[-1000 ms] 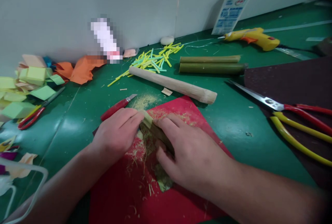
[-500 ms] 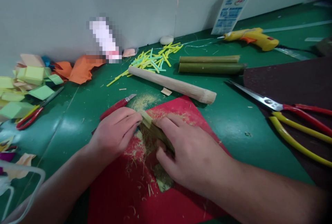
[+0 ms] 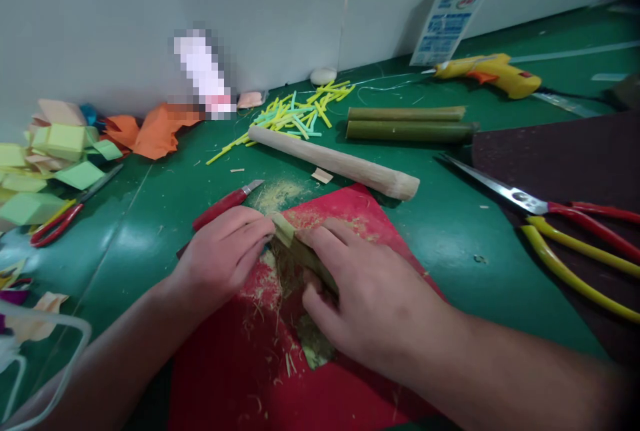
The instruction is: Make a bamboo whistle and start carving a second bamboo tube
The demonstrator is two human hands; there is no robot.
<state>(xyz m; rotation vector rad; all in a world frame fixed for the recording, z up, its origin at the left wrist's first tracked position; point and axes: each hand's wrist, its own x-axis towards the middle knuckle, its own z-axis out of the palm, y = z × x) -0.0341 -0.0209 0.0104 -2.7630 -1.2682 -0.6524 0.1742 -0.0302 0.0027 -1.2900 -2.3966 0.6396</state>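
A strip of greenish bamboo [image 3: 315, 264] lies slantwise over a red sheet [image 3: 300, 398], its pale far end showing between my hands. My right hand [image 3: 380, 291] is closed around this bamboo, thumb below and fingers on top. At the pale end my left hand [image 3: 225, 251] is closed, fingertips touching or very near the bamboo; what it grips is hidden, though a dark tip pokes out behind it. Just beyond my left hand rests a red-handled craft knife [image 3: 227, 206]. Shavings and pale dust [image 3: 267, 284] cover the sheet around the bamboo.
Behind the hands lie a pale bare stick [image 3: 335, 161], two green bamboo lengths [image 3: 410, 130] and cut yellow straws [image 3: 300, 111]. To the right are large scissors [image 3: 530, 201] and a yellow glue gun [image 3: 500, 76]. Folded papers [image 3: 55, 144] and smaller scissors [image 3: 65, 221] sit left.
Both hands keep nearly the same hold and place on the bamboo. The whole view has shifted only slightly.
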